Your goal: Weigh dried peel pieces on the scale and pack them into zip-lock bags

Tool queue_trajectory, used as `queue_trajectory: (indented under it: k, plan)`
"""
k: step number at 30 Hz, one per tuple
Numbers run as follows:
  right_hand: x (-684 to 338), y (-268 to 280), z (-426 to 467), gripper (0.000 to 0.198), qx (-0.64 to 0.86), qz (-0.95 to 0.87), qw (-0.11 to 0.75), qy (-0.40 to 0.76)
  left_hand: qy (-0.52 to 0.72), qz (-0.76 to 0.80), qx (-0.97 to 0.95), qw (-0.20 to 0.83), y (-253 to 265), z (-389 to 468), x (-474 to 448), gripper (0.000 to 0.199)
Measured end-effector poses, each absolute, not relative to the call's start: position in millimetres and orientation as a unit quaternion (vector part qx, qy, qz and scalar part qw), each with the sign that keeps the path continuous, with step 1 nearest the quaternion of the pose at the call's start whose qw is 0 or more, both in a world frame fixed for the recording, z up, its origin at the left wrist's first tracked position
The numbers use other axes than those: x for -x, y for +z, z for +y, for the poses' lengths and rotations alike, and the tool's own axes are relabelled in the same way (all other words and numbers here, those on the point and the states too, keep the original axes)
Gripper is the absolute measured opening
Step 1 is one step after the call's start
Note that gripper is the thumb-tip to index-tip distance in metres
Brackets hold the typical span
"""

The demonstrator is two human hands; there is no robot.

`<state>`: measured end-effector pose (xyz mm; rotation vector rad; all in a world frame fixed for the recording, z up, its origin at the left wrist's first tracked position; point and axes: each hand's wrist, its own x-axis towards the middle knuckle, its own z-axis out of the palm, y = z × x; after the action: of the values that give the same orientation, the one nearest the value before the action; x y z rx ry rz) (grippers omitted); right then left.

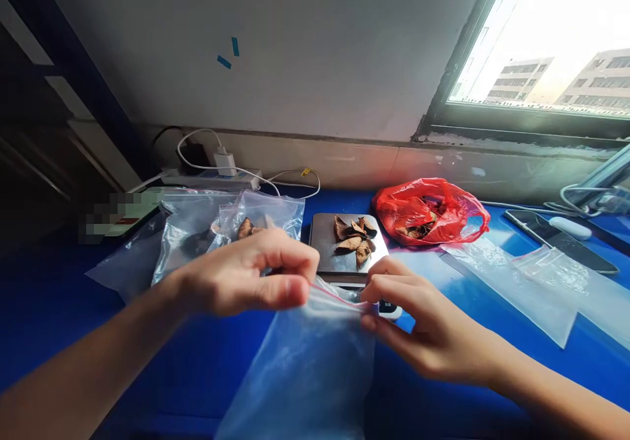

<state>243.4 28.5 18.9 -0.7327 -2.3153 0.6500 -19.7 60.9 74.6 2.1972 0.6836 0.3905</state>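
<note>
A clear zip-lock bag (315,361) with a red line along its top hangs between my hands, no contents visible inside. My left hand (260,272) pinches the bag's left upper edge between thumb and fingers. At the right end of the zip strip, my right hand (418,322) grips the edge the same way. Just beyond them stands a kitchen scale (325,246), its display partly covered by the bag and my right hand. Several dried brown pieces (349,245), curled like bark or dried slices, lie on the scale's metal plate.
Right of the scale sits an open red plastic bag (408,213) holding more dried pieces. Flat clear bags (522,289) and a phone (561,240) lie farther right. Filled clear bags (184,220) rest at left, before a power strip (211,178) with white cables.
</note>
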Motion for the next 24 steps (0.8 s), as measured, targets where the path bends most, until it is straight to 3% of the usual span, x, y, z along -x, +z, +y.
queue_trajectory:
  k: [2, 5, 9, 14, 19, 22, 24]
  plan:
    - [-242.0, 18.2, 26.9, 0.010, 0.266, -0.875, 0.333, 0.229, 0.184, 0.332, -0.869, 0.318, 70.1, 62.6, 17.9, 0.044]
    - [-238.8, 18.9, 21.2, 0.018, 0.233, -0.862, 0.401, 0.207, 0.252, 0.393, -0.874, 0.138, 64.4, 50.3, 6.5, 0.023]
    - [-232.7, 11.4, 8.7, 0.018, 0.193, -0.830, 0.472, 0.226, 0.303, 0.338, -0.890, -0.048, 53.1, 18.5, -16.9, 0.025]
    - [-229.5, -0.8, -4.9, 0.013, 0.182, -0.829, 0.465, 0.252, 0.282, 0.304, -0.909, -0.042, 32.2, 1.9, -29.7, 0.050]
    - [-233.3, 14.0, -1.6, 0.029, 0.208, -0.823, 0.476, 0.231, 0.284, 0.293, -0.913, -0.021, 30.3, 7.0, -24.9, 0.084]
    - [-234.3, 25.2, 6.8, 0.014, 0.143, -0.821, 0.444, 0.329, 0.276, 0.266, -0.924, 0.012, 31.3, 6.2, -25.0, 0.086]
    - [-233.5, 28.6, 10.5, 0.023, 0.109, -0.822, 0.394, 0.397, 0.264, 0.258, -0.928, 0.040, 28.6, 4.9, -26.0, 0.086]
